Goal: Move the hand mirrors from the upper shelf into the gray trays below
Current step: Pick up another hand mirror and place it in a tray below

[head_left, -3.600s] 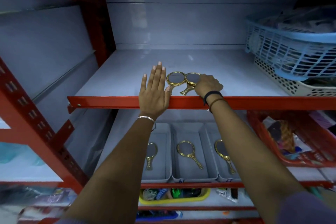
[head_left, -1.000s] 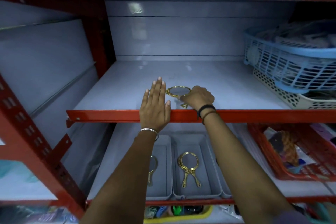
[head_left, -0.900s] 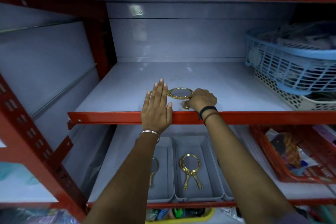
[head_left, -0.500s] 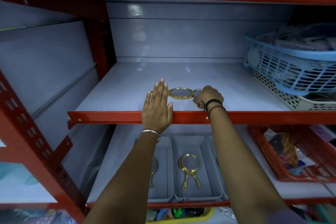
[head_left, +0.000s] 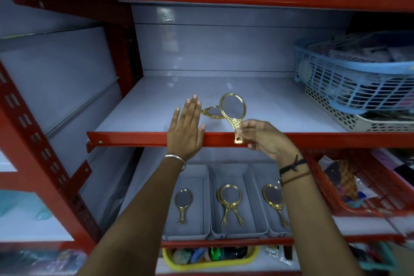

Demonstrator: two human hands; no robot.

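We find the held gold hand mirror (head_left: 233, 108) raised above the front lip of the upper shelf (head_left: 280, 107), its long axis near upright, glass end up and tilted slightly left, handle pointing down. The right hand (head_left: 261, 138) pinches that handle between closed fingertips. The left hand (head_left: 187, 129) lies flat and open across the shelf edge, holding nothing, just beside a second mirror (head_left: 212, 112) lying flat there.

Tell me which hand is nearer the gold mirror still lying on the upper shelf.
Left. The left hand rests flat on the shelf edge, fingertips right beside the lying mirror. The right hand is farther right, holding another mirror by its handle.
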